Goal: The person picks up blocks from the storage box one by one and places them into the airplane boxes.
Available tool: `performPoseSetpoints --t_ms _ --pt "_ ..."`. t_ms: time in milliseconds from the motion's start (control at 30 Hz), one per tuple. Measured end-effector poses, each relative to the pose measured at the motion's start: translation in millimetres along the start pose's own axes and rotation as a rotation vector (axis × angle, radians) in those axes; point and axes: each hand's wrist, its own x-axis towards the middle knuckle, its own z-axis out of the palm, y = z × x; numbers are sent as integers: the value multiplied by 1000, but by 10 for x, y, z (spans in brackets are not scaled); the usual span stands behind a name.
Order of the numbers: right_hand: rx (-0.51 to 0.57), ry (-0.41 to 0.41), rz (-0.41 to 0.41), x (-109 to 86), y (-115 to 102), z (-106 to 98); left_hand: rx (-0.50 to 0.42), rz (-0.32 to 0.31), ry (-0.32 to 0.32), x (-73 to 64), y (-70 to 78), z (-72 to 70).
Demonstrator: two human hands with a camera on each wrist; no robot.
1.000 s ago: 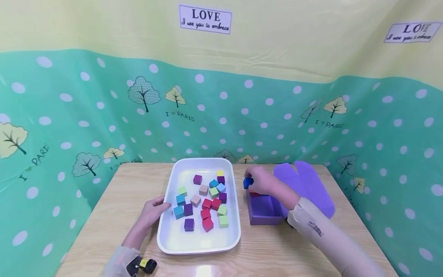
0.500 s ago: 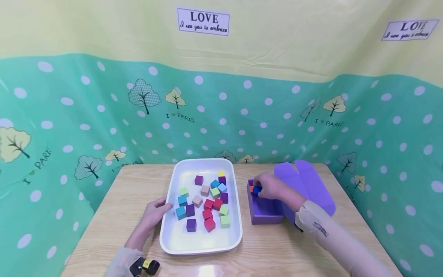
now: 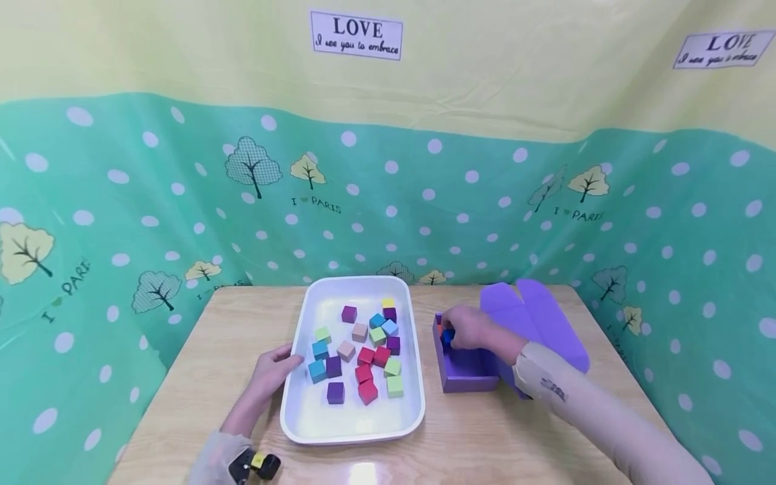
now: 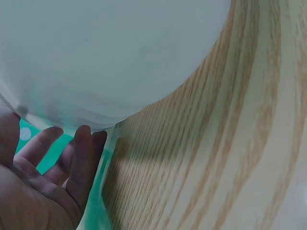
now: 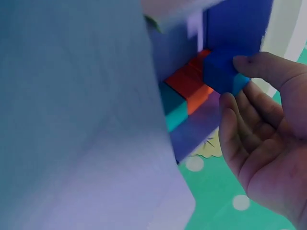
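My right hand (image 3: 469,328) pinches a blue cube (image 5: 223,72) between thumb and fingertips, inside the purple box (image 3: 468,385) at the right. In the right wrist view, orange cubes (image 5: 188,86) and a teal cube (image 5: 176,109) lie in a row in the box beside the blue one. At the left, my left hand (image 3: 271,372) rests against the side of the white tray (image 3: 354,434), its thumb at the rim. Its relaxed fingertips meet the tray's outer wall in the left wrist view. Red, purple, green, teal, beige and yellow cubes (image 3: 366,391) lie scattered in the tray.
The box's purple lid (image 3: 548,327) is folded open to the right, under the right forearm. Tray and box stand side by side on a wooden table (image 3: 224,323). A green and yellow patterned cloth (image 3: 388,202) hangs behind and on both sides.
My right hand has brought the blue cube from above the box's far left corner down into the box, then slightly left. The left hand stays at the tray.
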Motion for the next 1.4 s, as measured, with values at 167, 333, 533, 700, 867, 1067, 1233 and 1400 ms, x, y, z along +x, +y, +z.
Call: performPoseSetpoints --t_ms 167,333,533,700,867,1067,1233,1400 --pt "36 -65 30 -38 -50 -221 -9 6 -1 2 -3 -14" --pt "-9 -114 42 -39 -49 -290 -13 10 6 -3 -25 5" --pt "-29 -142 14 -25 -15 -136 -17 25 14 1 -59 42" --pt "-14 -102 -8 4 22 -9 -19 20 35 -1 -54 39" --pt "9 -28 -36 45 36 50 -19 18 37 -25 -31 18" --pt "-5 12 -84 65 62 142 -28 30 43 -22 -44 26" --pt "-39 41 -123 84 66 221 -38 24 49 -22 -55 23" --pt "-17 65 -142 75 60 292 -40 26 46 -30 -44 21"
